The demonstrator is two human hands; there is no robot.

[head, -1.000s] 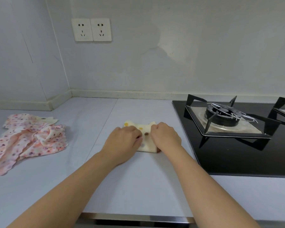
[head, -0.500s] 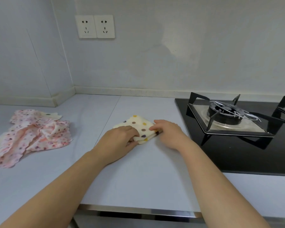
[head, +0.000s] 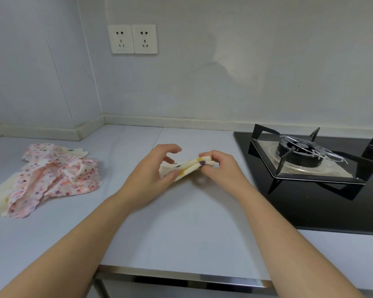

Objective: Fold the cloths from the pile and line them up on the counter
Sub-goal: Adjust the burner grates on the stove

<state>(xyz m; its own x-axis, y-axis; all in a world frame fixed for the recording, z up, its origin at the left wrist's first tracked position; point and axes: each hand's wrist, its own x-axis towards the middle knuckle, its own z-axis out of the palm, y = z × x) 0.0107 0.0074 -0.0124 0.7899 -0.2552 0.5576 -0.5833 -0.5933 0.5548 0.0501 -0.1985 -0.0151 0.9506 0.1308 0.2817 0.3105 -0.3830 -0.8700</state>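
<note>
Both grips meet on the folded cloth [head: 186, 168], a cream square with coloured dots that we hold lifted just off the desk [head: 181, 222]: our right hand [head: 219, 166] pinches its stacked edges between thumb and fingertips, while our left hand [head: 154, 168] cradles the other end from below on thumb and palm, its upper fingers spread loose above and not pressing down. That loose side is where we see trouble. With only one end pinched, the layers could slide apart or fan open as we set the bundle down, and we would have to fold again. A tilt toward the left grip could let the lower layer droop and catch the desk first, skewing the square. Just beyond the right grip sits the stove [head: 299, 153] on its black glass; drifting that way would land the cloth by the burner instead of on bare desk. Well off past the left grip lies the pile [head: 52, 175] of pink floral cloths, unfolded, so most of the job seems ahead.
</note>
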